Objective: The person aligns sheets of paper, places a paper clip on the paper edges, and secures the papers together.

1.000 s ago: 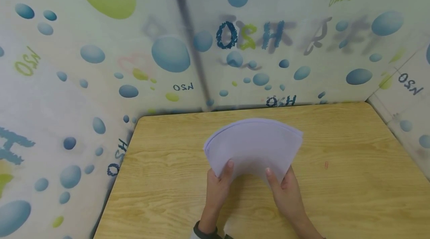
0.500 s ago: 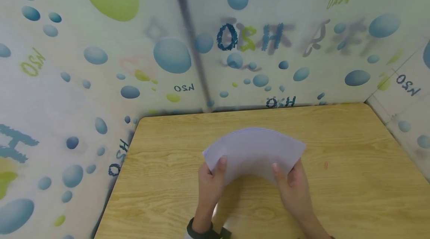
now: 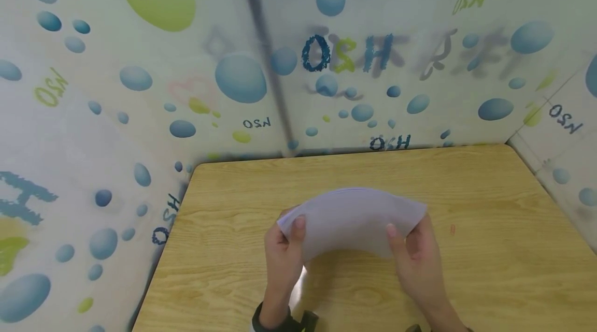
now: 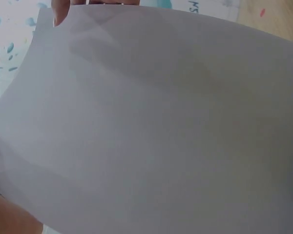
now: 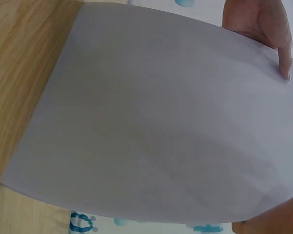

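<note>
A thin stack of pale lilac paper sheets [image 3: 354,220] is bowed into an arch above the table, its far edge curving upward in the middle. My left hand [image 3: 284,257] grips the left side, thumb on the near face and fingers behind. On the opposite side my right hand [image 3: 420,264] holds the stack the same way. The broad face of the paper [image 4: 161,122] fills most of the left wrist view, with the right hand's thumb and fingertips over its top edge. In the right wrist view the left thumb presses the paper [image 5: 161,112] near its upper right corner.
The wooden table [image 3: 224,244] lies below the paper. A small red mark or item [image 3: 452,229] shows on it to the right. White patterned walls [image 3: 140,88] with blue and green spots stand along its back and sides. A dark band [image 3: 275,319] circles the left wrist.
Both hands have moved apart and a little lower toward me. The stack's arch has grown flatter and wider, and its near face shows less height. The head view has shifted slightly.
</note>
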A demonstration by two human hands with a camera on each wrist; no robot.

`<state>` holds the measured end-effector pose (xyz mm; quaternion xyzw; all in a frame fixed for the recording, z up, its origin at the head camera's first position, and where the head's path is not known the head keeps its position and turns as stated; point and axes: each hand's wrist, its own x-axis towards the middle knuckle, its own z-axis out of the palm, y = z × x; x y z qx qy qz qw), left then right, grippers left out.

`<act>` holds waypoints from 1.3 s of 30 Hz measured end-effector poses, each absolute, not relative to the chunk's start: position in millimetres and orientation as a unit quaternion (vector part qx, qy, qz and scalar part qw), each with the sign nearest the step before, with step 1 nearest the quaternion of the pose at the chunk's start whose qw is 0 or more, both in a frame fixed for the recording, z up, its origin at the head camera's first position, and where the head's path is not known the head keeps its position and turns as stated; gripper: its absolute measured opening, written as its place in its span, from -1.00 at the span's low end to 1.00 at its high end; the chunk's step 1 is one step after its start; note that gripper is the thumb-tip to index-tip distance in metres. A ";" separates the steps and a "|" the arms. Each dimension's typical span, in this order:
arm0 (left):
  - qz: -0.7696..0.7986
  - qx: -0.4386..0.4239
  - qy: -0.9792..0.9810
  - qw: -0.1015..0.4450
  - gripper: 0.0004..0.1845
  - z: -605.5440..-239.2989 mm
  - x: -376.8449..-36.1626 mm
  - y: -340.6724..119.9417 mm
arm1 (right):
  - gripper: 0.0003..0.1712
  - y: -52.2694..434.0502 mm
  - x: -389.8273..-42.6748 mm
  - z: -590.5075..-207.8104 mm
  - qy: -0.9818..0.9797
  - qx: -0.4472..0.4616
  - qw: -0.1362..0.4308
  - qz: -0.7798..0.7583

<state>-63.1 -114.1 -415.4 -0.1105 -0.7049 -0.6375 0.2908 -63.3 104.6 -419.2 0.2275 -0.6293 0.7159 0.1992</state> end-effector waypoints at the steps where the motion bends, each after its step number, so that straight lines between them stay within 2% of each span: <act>1: -0.638 -0.116 -0.703 0.290 -0.87 -415.6 -63.0 -114.1 | -0.53 104.6 -62.8 -417.7 -0.632 0.227 0.198 0.714; 8: -0.637 -0.129 -0.700 0.295 -0.84 -416.6 -62.5 -109.7 | -0.61 103.0 -56.0 -408.3 -0.731 0.165 0.195 0.633; 13: -0.639 -0.132 -0.697 0.298 -0.84 -413.9 -64.1 -106.0 | -0.61 103.0 -56.8 -406.6 -0.749 0.156 0.202 0.612; 29: -0.636 -0.173 -0.685 0.310 -0.76 -406.4 -75.3 -130.4 | -0.66 117.5 -72.9 -412.9 -0.702 0.201 0.276 0.626; 39: -0.632 -0.143 -0.690 0.322 -0.71 -406.6 -74.5 -126.4 | -0.73 115.8 -76.9 -410.7 -0.704 0.208 0.274 0.622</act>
